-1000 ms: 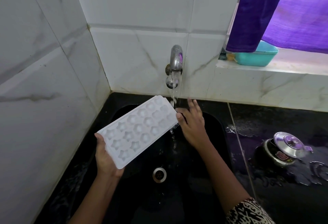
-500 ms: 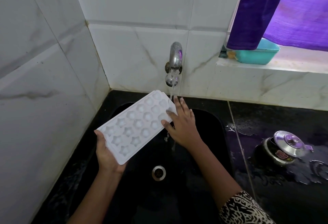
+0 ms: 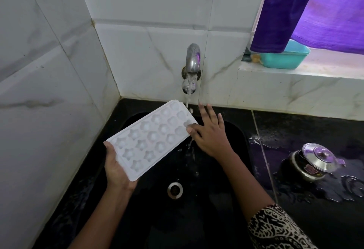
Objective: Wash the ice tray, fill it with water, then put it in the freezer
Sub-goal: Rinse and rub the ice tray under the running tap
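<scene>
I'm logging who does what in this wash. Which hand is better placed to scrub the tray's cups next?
Likely right. The right hand is open, thumb on the far end of the ice tray, beside the stream from the tap. The left hand grips the near end, supporting it.
</scene>
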The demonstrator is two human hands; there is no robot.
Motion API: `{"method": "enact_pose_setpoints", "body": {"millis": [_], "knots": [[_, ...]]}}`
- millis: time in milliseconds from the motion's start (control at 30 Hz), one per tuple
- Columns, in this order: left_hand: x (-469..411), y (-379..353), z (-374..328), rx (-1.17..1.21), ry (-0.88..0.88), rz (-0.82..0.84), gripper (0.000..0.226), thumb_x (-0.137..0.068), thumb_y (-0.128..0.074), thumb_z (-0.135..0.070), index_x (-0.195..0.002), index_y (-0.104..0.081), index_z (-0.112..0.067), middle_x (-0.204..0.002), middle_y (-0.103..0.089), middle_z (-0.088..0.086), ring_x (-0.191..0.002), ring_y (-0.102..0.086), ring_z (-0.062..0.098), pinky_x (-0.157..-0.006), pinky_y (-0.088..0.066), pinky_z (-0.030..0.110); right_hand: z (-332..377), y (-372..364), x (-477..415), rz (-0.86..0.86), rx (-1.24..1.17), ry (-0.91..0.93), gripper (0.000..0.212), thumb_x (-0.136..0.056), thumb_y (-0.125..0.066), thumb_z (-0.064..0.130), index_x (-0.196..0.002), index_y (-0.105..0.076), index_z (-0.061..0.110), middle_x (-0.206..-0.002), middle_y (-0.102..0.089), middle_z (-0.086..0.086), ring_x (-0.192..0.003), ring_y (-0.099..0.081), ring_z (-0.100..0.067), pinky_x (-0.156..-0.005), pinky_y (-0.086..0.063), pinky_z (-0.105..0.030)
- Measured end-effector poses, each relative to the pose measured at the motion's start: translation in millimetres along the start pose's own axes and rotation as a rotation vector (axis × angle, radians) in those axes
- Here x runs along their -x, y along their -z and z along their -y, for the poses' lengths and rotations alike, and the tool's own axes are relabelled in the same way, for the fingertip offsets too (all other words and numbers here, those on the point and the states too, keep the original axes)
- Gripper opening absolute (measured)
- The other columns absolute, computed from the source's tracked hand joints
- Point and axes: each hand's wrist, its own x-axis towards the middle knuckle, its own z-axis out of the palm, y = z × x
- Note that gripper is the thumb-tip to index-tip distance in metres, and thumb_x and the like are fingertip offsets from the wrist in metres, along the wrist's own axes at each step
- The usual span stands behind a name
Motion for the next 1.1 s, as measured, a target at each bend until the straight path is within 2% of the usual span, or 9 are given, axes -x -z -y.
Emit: {"method": "enact_pose_setpoints", "body": {"millis": [200,333,467,533,633,800,867,967,1100], "knots": [[-3,-3,-1,0.001,-0.029,-0.025,0.07,-0.094,-0.027,-0.07,-0.121,-0.07,-0.022,-0.131,-0.063,0.012,-0.117,-0.062,0.031,-0.08,-0.058,0.042,20,-13,3,0.017,-0.087,-0.009,0.056,-0.094,-0.031,0.06,-0.134,-0.049,0.025,-0.16,0.01,0.002,-0.138,0.027,-0.007,-0.115,0.004,-0.049],[-2,3,0,-0.01,-0.021,-0.009,0.069,-0.093,-0.027,-0.07,-0.119,-0.071,-0.023,-0.131,-0.063,0.012,-0.118,-0.062,0.031,-0.081,-0.058,0.042,4,-4,0,-0.006,-0.029,-0.026,0.044,-0.096,-0.029,0.055,-0.115,-0.062,0.032,-0.16,0.008,0.002,-0.138,0.027,-0.007,-0.116,0.005,-0.05],[-3,-4,4,-0.014,-0.033,-0.033,0.068,-0.093,-0.029,-0.07,-0.116,-0.072,-0.024,-0.129,-0.065,0.012,-0.115,-0.064,0.03,-0.079,-0.058,0.042,27,-14,-1,-0.027,-0.054,-0.018,0.071,-0.088,-0.019,0.069,-0.125,-0.054,0.02,-0.16,0.009,0.001,-0.141,0.025,-0.009,-0.114,0.006,-0.047],[-5,-1,1,-0.016,-0.051,-0.033,0.067,-0.093,-0.029,-0.07,-0.116,-0.073,-0.024,-0.127,-0.065,0.011,-0.115,-0.064,0.03,-0.079,-0.058,0.041,22,-15,2,0.011,-0.087,-0.018,0.064,-0.092,-0.024,0.065,-0.131,-0.051,0.023,-0.16,0.01,0.003,-0.14,0.026,-0.008,-0.115,0.004,-0.048],[-4,3,0,-0.004,-0.036,-0.033,0.067,-0.093,-0.029,-0.07,-0.116,-0.073,-0.023,-0.128,-0.065,0.011,-0.115,-0.064,0.03,-0.078,-0.059,0.041,5,-7,1,0.005,-0.039,-0.036,0.045,-0.096,-0.03,0.055,-0.118,-0.062,0.032,-0.16,0.008,0.002,-0.143,0.02,-0.013,-0.115,0.005,-0.048],[-4,-1,5,-0.013,-0.026,-0.05,0.068,-0.092,-0.03,-0.07,-0.114,-0.073,-0.024,-0.127,-0.066,0.011,-0.113,-0.065,0.03,-0.078,-0.059,0.041,29,-15,1,-0.038,-0.012,-0.024,0.061,-0.092,-0.028,0.063,-0.125,-0.055,0.021,-0.161,0.004,-0.001,-0.145,0.017,-0.014,-0.115,0.005,-0.048],[-4,4,0,-0.008,-0.034,-0.046,0.066,-0.093,-0.029,-0.07,-0.114,-0.074,-0.025,-0.126,-0.066,0.01,-0.112,-0.065,0.029,-0.077,-0.059,0.04,24,-15,4,0.0,-0.057,-0.022,0.057,-0.093,-0.03,0.061,-0.128,-0.054,0.023,-0.16,0.007,0.001,-0.143,0.021,-0.012,-0.115,0.003,-0.049],[-3,11,-1,-0.001,-0.021,-0.025,0.067,-0.093,-0.029,-0.07,-0.117,-0.072,-0.024,-0.127,-0.066,0.011,-0.114,-0.064,0.03,-0.078,-0.058,0.041,9,-7,4,0.01,-0.036,-0.026,0.044,-0.096,-0.032,0.055,-0.116,-0.063,0.03,-0.16,0.009,0.001,-0.138,0.026,-0.009,-0.115,0.005,-0.049],[-2,3,6,0.009,-0.003,-0.038,0.07,-0.091,-0.032,-0.071,-0.121,-0.07,-0.021,-0.131,-0.063,0.013,-0.116,-0.063,0.032,-0.08,-0.058,0.043,26,-12,3,-0.04,-0.042,-0.051,0.051,-0.094,-0.033,0.058,-0.123,-0.055,0.024,-0.16,0.007,0.0,-0.14,0.025,-0.009,-0.114,0.006,-0.047]]}}
